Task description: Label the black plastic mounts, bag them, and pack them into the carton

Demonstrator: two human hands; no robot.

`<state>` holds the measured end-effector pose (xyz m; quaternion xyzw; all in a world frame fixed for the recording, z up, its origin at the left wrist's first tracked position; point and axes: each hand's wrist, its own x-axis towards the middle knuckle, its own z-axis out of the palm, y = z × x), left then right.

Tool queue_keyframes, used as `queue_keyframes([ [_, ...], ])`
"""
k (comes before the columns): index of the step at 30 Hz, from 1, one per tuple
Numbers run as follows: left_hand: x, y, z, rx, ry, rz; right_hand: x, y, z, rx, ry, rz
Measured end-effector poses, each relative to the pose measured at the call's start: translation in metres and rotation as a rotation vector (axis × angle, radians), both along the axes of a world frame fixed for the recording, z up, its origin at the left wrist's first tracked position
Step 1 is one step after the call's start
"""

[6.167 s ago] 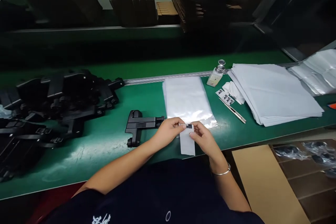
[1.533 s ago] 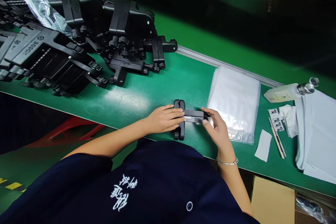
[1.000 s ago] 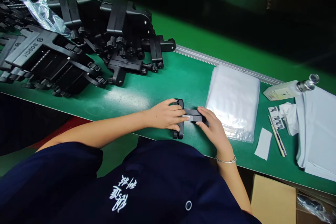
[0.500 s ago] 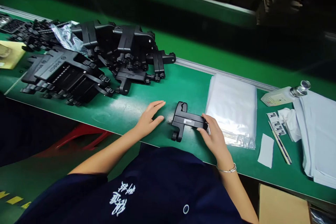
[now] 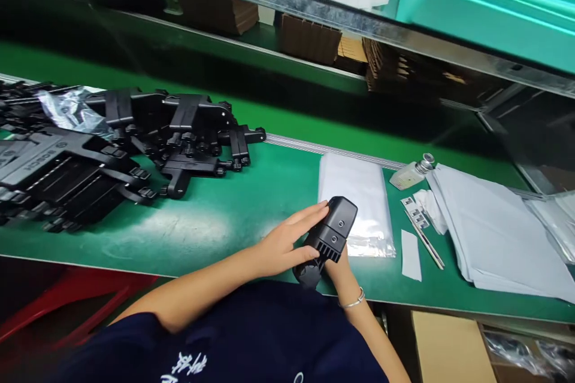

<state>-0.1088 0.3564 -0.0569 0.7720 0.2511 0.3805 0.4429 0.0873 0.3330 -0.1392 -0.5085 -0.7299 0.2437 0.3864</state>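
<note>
A black plastic clamp bracket [image 5: 338, 227] is held up in front of my body, tilted on end, with two screws and a ribbed part facing me. A round black knob [image 5: 309, 274] sticks out at its lower end. My left hand [image 5: 285, 245] grips the bracket's left side, fingers near the top and thumb lower down. Behind the bracket is my right hand [image 5: 340, 266], closed on its far side; most of its fingers are hidden. Just beyond lies a stack of clear plastic bags [image 5: 359, 185].
Piled black brackets [image 5: 184, 114] and larger black clamp parts [image 5: 67, 173] lie to the left. On the right are a pump bottle [image 5: 411, 173], a white paper slip [image 5: 411, 255], a pen-like tool [image 5: 429, 244] and white sheets [image 5: 489, 233]. A shelf with a teal bin [image 5: 485, 18] hangs above.
The bracket has been lifted off the table and turned on end. My left hand has moved right and taken hold of it. The view has shifted right and up.
</note>
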Motion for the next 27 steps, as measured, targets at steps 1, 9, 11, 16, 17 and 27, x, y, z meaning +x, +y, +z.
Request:
queue_keyframes([
  [1,0.002,0.000,-0.001,0.016,0.004,-0.011,0.003,-0.001,0.001,0.007,0.012,-0.024],
  [9,0.003,-0.002,-0.004,0.025,0.036,-0.037,0.017,-0.002,0.015,0.157,0.052,-0.041],
  [11,0.000,-0.002,-0.002,-0.005,0.025,-0.028,0.021,-0.002,0.018,0.158,0.021,-0.044],
  [16,-0.012,-0.001,0.004,-0.211,-0.078,-0.022,0.033,-0.005,0.036,0.295,-0.118,-0.091],
  [17,-0.013,-0.001,0.004,-0.286,-0.094,0.007,0.035,-0.006,0.042,0.345,-0.164,-0.090],
  [27,-0.009,0.001,-0.025,-0.445,-0.240,0.389,0.049,-0.017,0.066,0.039,0.172,-0.218],
])
